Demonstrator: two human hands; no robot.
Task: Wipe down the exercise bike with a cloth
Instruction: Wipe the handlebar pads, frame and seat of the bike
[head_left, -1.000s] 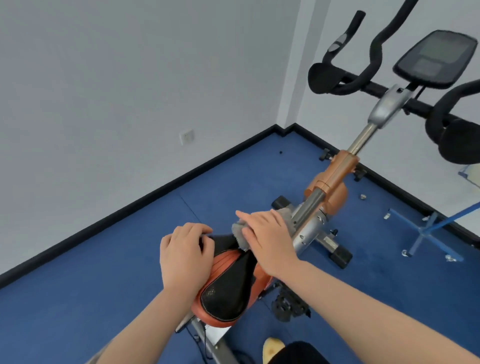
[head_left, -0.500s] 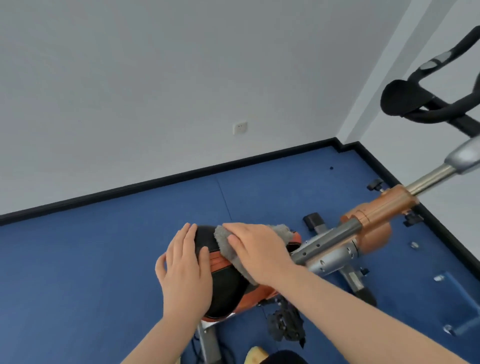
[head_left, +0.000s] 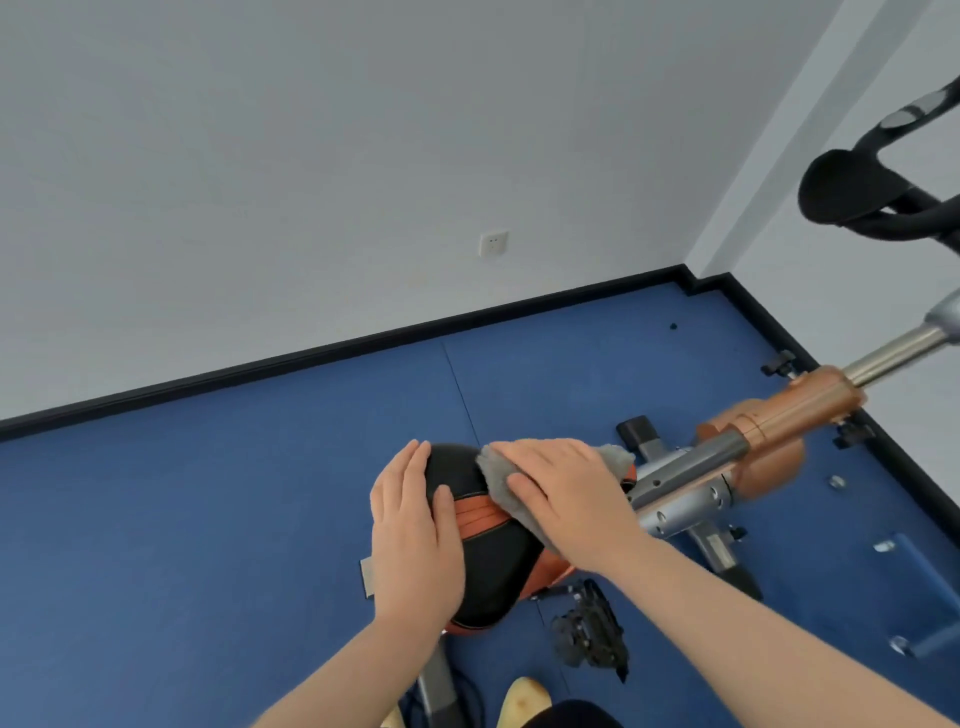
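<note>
The exercise bike (head_left: 727, 467) stands on the blue floor (head_left: 208, 519) near the corner of the room, and it has an orange body, silver metal tubes and black parts. Its saddle (head_left: 493, 561) is black on top with an orange band across and orange sides, and it is in the low middle of the view, just in front of the person. The left hand (head_left: 415, 535) lies flat on the left side of the saddle, with straight fingers close together, and it grips nothing. The right hand (head_left: 566, 499) presses a grey cloth (head_left: 498, 475) on the narrow front part of the saddle; the fingers are stretched out over the cloth, not curled around it. The cloth shows at both sides of this hand, and the hand hides its middle part. The black handlebars (head_left: 872, 197) are at the top right, partly cut by the edge. A black pedal (head_left: 592, 634) hangs below the saddle. A white wall socket (head_left: 492, 243) is on the grey wall (head_left: 311, 156), above the black baseboard (head_left: 363, 343). At the right edge stands a blue metal frame (head_left: 924, 587), well apart from the saddle.
</note>
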